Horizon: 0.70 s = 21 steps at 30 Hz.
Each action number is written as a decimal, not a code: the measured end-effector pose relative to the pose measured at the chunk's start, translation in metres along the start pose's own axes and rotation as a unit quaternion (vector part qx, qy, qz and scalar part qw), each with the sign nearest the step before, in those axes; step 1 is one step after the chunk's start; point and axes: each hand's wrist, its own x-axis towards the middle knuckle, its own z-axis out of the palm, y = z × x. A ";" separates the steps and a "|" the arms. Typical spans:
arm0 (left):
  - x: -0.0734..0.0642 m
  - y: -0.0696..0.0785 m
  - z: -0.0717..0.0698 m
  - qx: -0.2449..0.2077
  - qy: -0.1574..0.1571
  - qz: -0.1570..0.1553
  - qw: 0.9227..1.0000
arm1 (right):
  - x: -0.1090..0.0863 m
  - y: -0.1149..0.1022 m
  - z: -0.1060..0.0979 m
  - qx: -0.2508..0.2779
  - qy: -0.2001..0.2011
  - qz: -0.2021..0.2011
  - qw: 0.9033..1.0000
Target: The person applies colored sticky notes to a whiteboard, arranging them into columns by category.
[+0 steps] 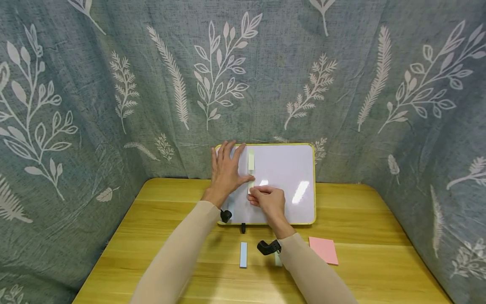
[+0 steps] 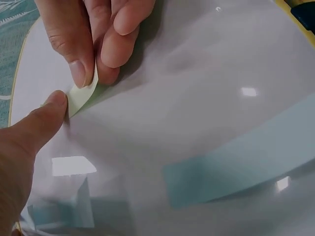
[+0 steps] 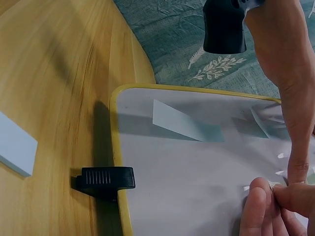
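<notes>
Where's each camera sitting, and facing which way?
Head: on the head, facing forward and down at the whiteboard; shows left hand, right hand, sleeves.
Left wrist: on that wrist, facing the whiteboard close up; shows left thumb, right fingers pinching a green strip.
Right wrist: on that wrist, facing the whiteboard and black clip; shows parts of both hands.
Shared: head and right wrist show the black clip.

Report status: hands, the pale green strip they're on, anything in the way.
Right hand pinching pale green strip, lower end. Left hand spread over whiteboard, thumb on strip. Nothing visibly blocking; second green strip just above.
</notes>
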 end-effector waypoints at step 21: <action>0.005 0.009 0.003 -0.033 0.019 -0.037 0.999 | 0.000 0.001 -0.001 -0.001 -0.003 -0.012 1.000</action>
